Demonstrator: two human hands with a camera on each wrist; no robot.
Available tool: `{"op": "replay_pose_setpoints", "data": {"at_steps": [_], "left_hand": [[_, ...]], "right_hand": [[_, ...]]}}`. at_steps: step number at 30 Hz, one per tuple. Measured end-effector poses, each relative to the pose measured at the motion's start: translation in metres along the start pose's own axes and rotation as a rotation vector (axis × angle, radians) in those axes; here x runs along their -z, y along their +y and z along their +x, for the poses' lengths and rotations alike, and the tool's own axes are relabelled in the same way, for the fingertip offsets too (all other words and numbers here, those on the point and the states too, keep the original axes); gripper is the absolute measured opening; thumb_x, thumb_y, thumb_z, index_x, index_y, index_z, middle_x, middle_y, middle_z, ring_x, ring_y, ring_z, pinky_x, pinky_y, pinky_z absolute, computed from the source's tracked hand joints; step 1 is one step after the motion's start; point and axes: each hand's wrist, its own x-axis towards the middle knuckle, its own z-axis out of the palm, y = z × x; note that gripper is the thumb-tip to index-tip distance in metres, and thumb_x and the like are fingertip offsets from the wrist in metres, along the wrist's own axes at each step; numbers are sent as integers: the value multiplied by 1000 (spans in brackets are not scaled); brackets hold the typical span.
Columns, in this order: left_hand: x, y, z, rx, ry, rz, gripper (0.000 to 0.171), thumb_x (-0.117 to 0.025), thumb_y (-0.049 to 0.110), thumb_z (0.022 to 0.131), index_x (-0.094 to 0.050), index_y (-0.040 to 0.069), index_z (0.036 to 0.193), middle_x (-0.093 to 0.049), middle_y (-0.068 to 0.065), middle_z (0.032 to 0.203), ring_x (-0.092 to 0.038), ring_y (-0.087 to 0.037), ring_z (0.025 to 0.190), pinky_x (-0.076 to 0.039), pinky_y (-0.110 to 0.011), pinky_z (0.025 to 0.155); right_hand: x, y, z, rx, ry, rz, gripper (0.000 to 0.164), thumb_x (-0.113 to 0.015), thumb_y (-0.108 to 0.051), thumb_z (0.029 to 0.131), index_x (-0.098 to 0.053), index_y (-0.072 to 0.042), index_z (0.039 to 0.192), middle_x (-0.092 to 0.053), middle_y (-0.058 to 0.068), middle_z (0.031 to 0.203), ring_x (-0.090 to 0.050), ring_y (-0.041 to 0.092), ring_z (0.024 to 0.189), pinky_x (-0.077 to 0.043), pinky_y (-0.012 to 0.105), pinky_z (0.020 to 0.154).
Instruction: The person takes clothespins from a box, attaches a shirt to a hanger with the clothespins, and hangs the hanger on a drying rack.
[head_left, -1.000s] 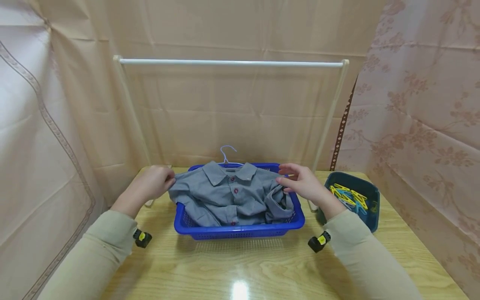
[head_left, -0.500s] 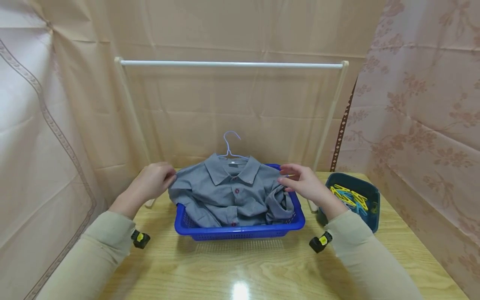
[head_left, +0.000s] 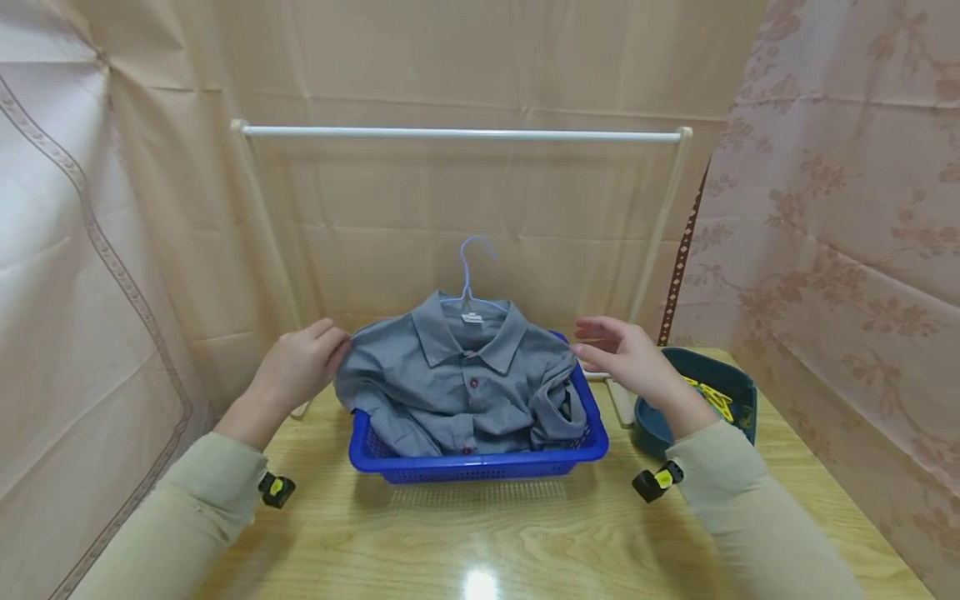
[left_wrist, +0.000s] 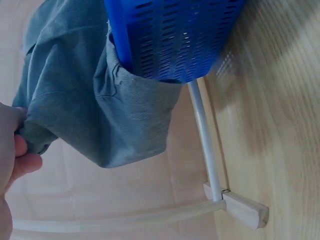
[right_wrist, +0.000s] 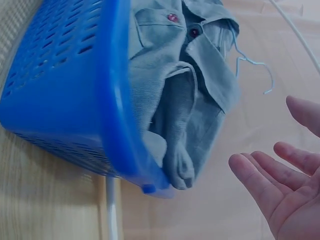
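A grey button-up shirt point(head_left: 487, 400) with red buttons lies bunched in a blue plastic basket point(head_left: 480, 464), its collar raised. The hook of a pale purple wire hanger point(head_left: 467, 271) sticks up from the neck opening; the rest of the hanger is mostly hidden inside the shirt. My left hand point(head_left: 300, 364) pinches the shirt's shoulder at the left, and the cloth bunches at its fingertips in the left wrist view. At the other shoulder, my right hand point(head_left: 630, 360) has its fingers extended. The right wrist view shows that hand point(right_wrist: 287, 192) apart from the cloth, holding nothing.
Behind the basket stands a rack with a white horizontal rail point(head_left: 465, 133). A dark green bin point(head_left: 652, 429) with yellow clothes pegs point(head_left: 712, 398) sits at the right, partly behind my right forearm. Everything stands on a wooden table point(head_left: 420, 542) before a beige curtain.
The hanger and shirt collar have risen, and more of the hook and the collar label shows. My right hand has moved slightly right, away from the shirt. My left hand keeps its pinch.
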Motion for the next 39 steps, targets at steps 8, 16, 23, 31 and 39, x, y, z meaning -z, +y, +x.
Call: {"op": "replay_pose_setpoints", "data": {"at_steps": [8,16,23,31,39], "left_hand": [[8,5,7,-62,55,58,12,-62,6,96,-69,-4,96,-62,-13,83,-61,-29,57,-54,-44,50],[7,8,10,-107,145,78,26,-52,12,105,-70,-6,98,-63,-16,82,-60,-31,56,-53,-45,47],[6,9,12,-126,218,93,22,-56,8,102,-72,-6,99,-62,-16,81,-58,-32,56,-53,-46,47],[4,9,15,-103,269,98,18,-60,7,98,-73,-6,99,-62,-14,78,-59,-32,57,-53,-47,48],[5,13,20,-81,279,85,18,-62,7,97,-73,-6,98,-65,-15,79,-63,-33,60,-56,-49,51]], "right_hand": [[10,-10,-8,12,33,-39,60,-69,-32,100,-47,-4,148,-56,17,140,-61,34,121,-59,36,85],[16,-12,-14,23,50,-52,61,-68,-34,100,-47,-5,149,-56,16,141,-62,32,121,-59,32,85],[26,-8,-22,21,69,-41,61,-67,-32,101,-45,-4,150,-55,17,143,-60,34,124,-58,30,86],[41,-4,-31,41,87,-16,58,-64,-28,103,-44,0,149,-54,21,142,-60,31,122,-58,33,87],[52,-3,-39,4,118,8,60,-64,-30,103,-42,-1,151,-52,22,143,-62,22,120,-58,34,86]]}}
